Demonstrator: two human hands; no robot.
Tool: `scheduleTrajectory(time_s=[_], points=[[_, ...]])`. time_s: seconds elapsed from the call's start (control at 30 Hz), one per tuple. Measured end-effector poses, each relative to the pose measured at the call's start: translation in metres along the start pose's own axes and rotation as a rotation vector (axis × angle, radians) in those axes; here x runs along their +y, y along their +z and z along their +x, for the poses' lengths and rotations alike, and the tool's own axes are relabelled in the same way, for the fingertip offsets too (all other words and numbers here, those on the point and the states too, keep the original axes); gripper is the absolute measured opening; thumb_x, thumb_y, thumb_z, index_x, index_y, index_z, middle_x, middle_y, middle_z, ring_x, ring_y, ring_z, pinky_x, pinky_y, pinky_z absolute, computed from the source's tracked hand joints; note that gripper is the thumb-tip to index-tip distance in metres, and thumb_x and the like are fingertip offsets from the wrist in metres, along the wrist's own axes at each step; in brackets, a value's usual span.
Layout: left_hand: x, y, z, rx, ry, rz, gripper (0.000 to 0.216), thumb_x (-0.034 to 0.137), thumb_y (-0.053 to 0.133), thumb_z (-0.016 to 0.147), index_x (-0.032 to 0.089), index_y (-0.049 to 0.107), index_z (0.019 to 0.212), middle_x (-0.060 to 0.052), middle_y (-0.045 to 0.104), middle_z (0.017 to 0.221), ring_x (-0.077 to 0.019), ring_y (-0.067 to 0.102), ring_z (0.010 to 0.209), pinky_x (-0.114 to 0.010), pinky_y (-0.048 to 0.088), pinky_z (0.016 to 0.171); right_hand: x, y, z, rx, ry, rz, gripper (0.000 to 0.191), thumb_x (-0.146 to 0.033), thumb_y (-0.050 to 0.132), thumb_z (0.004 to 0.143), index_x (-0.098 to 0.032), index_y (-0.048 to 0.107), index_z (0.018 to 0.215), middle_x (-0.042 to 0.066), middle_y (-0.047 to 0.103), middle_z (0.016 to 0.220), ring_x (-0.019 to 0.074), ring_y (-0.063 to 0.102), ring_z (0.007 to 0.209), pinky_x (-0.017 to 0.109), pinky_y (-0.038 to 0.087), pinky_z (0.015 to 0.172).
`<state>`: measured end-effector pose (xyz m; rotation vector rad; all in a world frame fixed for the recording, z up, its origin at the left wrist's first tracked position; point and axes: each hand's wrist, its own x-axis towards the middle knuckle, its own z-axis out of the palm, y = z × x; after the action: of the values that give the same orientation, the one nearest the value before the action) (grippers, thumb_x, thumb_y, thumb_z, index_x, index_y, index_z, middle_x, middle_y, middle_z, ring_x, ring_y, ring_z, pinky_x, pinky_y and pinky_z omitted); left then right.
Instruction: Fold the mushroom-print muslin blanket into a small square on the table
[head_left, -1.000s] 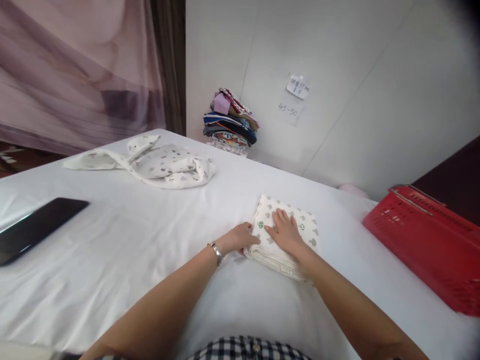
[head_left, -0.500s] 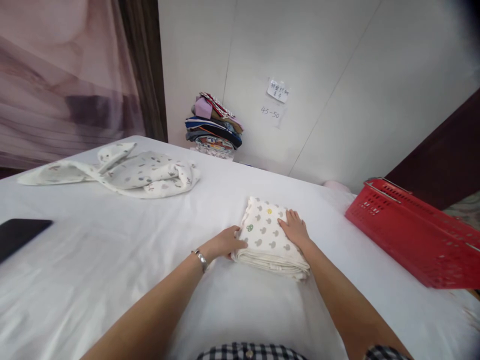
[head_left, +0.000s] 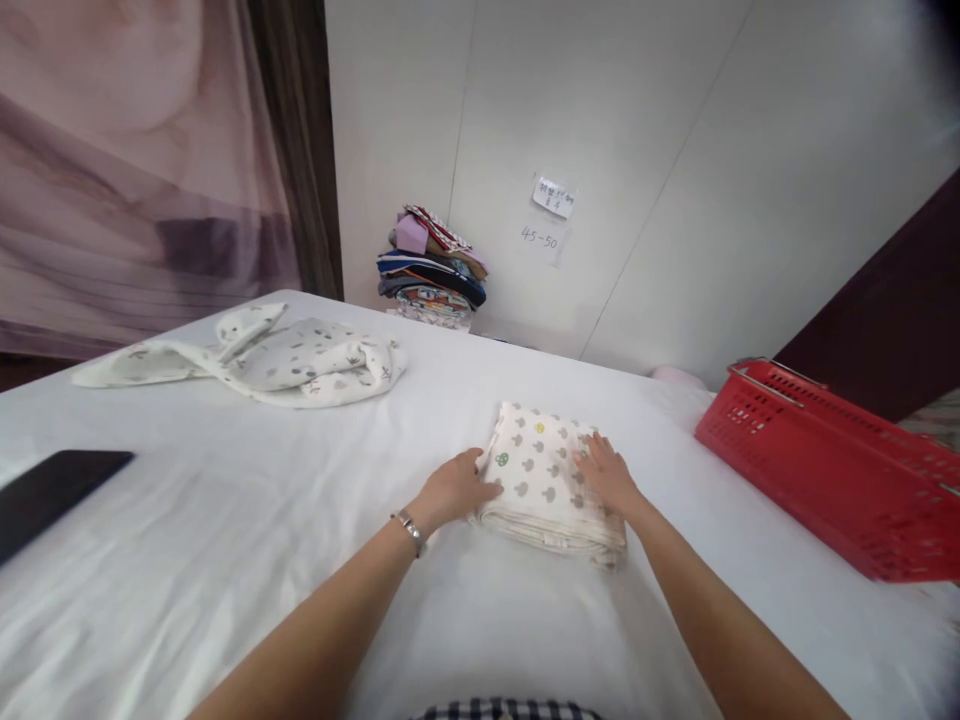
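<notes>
A folded white cloth [head_left: 544, 470] with grey, green and yellow mushroom-like prints lies in front of me, its layers stacked along the near edge. At its left edge is my left hand [head_left: 454, 488], thumb on top and fingers round the side, gripping it; some fingertips are hidden. My right hand [head_left: 609, 478] rests with fingers spread over the cloth's right side. Farther left, a crumpled white cloth [head_left: 315, 365] with small leaf-like prints lies loosely on the white-covered table [head_left: 247, 560].
A red plastic basket [head_left: 832, 470] with metal handles stands at the right. A dark flat object [head_left: 60, 490] lies at the left. Behind the table's far edge rises a stack of folded fabrics [head_left: 431, 270] against the wall, near paper notes [head_left: 551, 200].
My right hand has shifted slightly toward the cloth's right edge, its fingers more spread. My left hand stays at the left edge. The view has tilted slightly.
</notes>
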<state>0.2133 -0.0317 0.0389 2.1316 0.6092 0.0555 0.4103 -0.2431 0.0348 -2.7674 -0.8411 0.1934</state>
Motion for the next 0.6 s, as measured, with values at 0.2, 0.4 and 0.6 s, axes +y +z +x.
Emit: scheduleTrajectory(time_s=[0.2, 0.4, 0.6], points=[[0.018, 0.026, -0.015, 0.203, 0.656, 0.194, 0.056, 0.045, 0.047, 0.086, 0.023, 0.035, 0.135, -0.006, 0.031, 0.145, -0.0228, 0.019, 0.136, -0.041, 0.011, 0.113, 0.017, 0.035, -0.064, 0.103, -0.059, 0.042, 0.069, -0.052, 0.031, 0.088, -0.007, 0.029, 0.140, 0.011, 0.013, 0.150, 0.0225, 0.005, 0.138, 0.043, 0.010, 0.111], [0.008, 0.054, -0.015, -0.024, 0.515, 0.352, 0.069, 0.060, 0.043, 0.082, 0.023, 0.030, 0.139, -0.007, 0.022, 0.148, -0.0243, 0.010, 0.138, -0.046, 0.003, 0.113, 0.017, 0.043, -0.068, 0.180, -0.105, 0.099, 0.068, -0.049, 0.032, 0.088, -0.003, 0.031, 0.139, 0.012, 0.014, 0.150, 0.0215, 0.004, 0.138, 0.039, 0.011, 0.112], [0.004, 0.048, -0.017, -0.031, 0.503, 0.291, 0.068, 0.059, 0.045, 0.082, 0.024, 0.032, 0.139, -0.005, 0.023, 0.148, -0.0230, 0.009, 0.138, -0.046, -0.002, 0.112, 0.016, 0.041, -0.069, 0.189, -0.087, 0.353, 0.067, -0.052, 0.040, 0.084, -0.010, 0.039, 0.136, 0.008, 0.021, 0.149, 0.0208, 0.007, 0.138, 0.040, 0.012, 0.113]])
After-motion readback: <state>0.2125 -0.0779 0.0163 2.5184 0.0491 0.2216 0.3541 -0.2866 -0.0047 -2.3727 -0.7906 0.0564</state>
